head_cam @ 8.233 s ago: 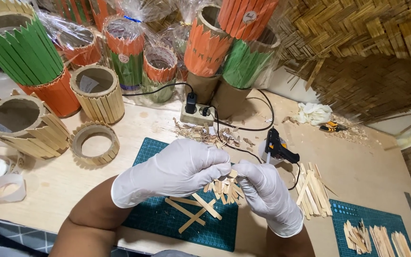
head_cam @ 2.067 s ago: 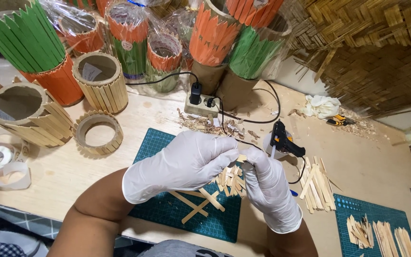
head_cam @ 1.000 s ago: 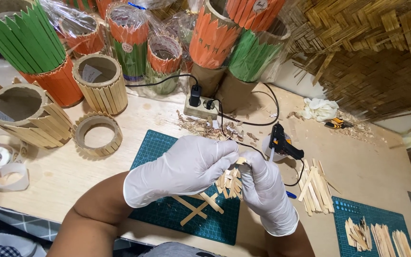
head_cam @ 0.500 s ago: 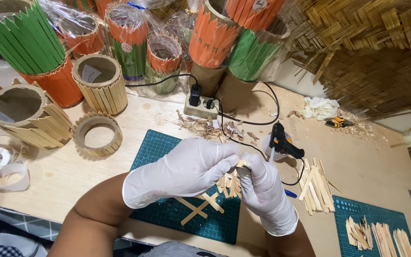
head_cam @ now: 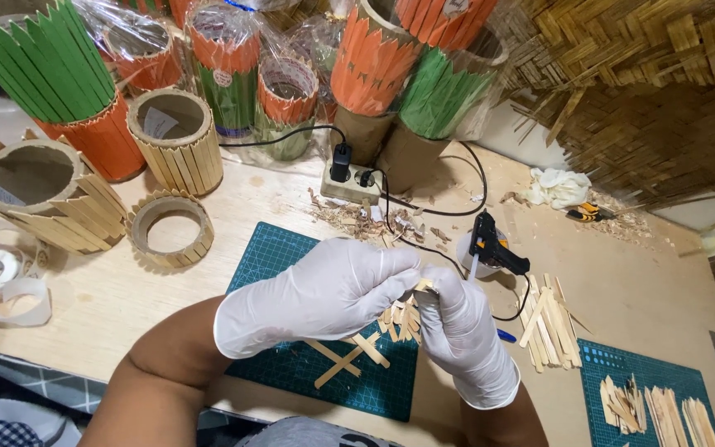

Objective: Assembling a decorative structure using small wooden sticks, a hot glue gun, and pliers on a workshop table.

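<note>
One head camera looks steeply down (close) onto the worktable (head_cam: 126, 306).

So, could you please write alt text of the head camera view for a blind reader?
Two white-gloved hands, left hand and right hand, pinch a small wooden stick piece above a green cutting mat. Crossed sticks lie on it; a glue gun and stick-covered tubes stand behind.

- Bright, even light from above; the shadows on the desk (head_cam: 109, 298) are soft and short.
- The white gloves look slightly overexposed.
- The picture is sharp, with slight bending at the edges.
</note>
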